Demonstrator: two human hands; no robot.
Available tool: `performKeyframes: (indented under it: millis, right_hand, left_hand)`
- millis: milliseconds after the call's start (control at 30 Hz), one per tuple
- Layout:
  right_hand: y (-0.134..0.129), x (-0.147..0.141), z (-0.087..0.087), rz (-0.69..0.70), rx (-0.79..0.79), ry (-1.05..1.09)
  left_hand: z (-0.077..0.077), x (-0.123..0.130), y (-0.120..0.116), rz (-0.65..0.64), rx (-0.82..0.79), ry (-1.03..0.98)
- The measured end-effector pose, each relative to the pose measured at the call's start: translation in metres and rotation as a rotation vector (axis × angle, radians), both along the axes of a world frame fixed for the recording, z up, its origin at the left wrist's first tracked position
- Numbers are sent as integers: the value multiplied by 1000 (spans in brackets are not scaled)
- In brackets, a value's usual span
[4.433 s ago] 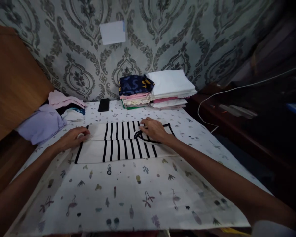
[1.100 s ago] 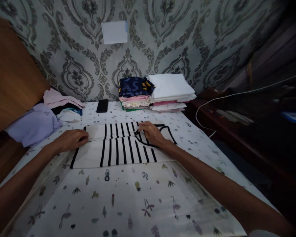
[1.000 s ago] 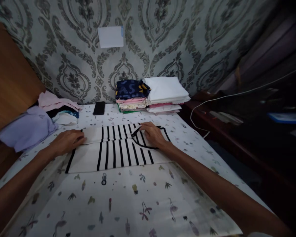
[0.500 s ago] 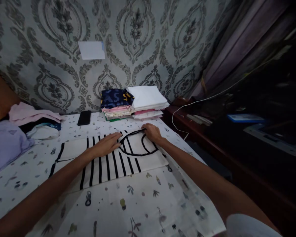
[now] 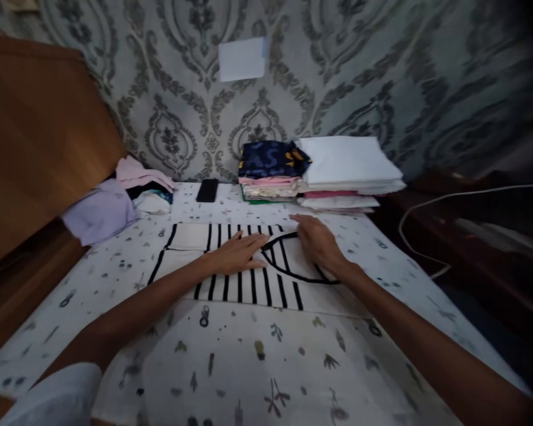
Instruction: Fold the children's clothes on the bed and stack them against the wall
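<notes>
Left hand (image 5: 238, 253) spread on white, black-striped cloth garment (image 5: 269, 290); right hand (image 5: 320, 244) at black-trimmed neckline (image 5: 294, 276), grip I can't tell.

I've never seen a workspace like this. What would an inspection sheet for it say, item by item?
Surface: white printed cover, small motifs all over.
Job's things: white garment with black stripes, laid flat, looks folded.
Clutter: loose clothes at left; dark phone-like slab; left folded stack and right folded stack at the back.
Grippers: none, bare hands; left hand flat on the garment, right hand by its black-edged curve, grip unclear.
Cables: pale cord looping beyond the cover's right edge.
Surroundings: patterned wall with a white sheet; brown panel at left; right side too dark to tell.
</notes>
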State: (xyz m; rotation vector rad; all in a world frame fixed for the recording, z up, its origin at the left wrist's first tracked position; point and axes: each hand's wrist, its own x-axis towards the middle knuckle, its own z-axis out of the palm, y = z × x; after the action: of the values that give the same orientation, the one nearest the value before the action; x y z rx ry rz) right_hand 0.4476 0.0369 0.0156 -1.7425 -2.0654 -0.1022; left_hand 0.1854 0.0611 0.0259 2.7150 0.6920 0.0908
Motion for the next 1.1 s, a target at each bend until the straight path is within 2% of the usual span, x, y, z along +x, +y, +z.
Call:
performKeyframes:
  millis: [100,167,267,400,467,533,733,900,967,1000,1100]
  right_hand:
    - [-6,-59,-5,287,-38,57]
    - [-9,-87,-10,374,-113,37]
    - [-10,-103,-19,329,-251,-2]
    - [-10,-102,-24,281,-304,-51]
    - [-11,-103,-22,296,-317,-84]
    - [-13,-105,-20,301,-333,-119]
    - [-16,-110,-15,243,-333,-177]
    - [-16,-108,-13,204,-350,-140]
    - [-15,-105,-10,215,-293,-83]
    - [-15,-104,-7,223,-241,-43]
    - [-18,-100,1,217,-78,77]
  left_hand:
    - [-2,-26,-7,49,45,20]
    - [-6,-56,-4,128,39,81]
    - [-8,-111,11,306,36,113]
    - [-3,-177,33,647,117,-38]
    - [1,-193,41,832,132,-42]
    - [3,-198,46,927,114,28]
    - [6,-184,48,924,140,149]
    - [16,-171,32,962,258,201]
    - [21,-159,20,876,338,117]
    - [23,-151,14,791,353,48]
    - [22,-123,-6,418,223,-101]
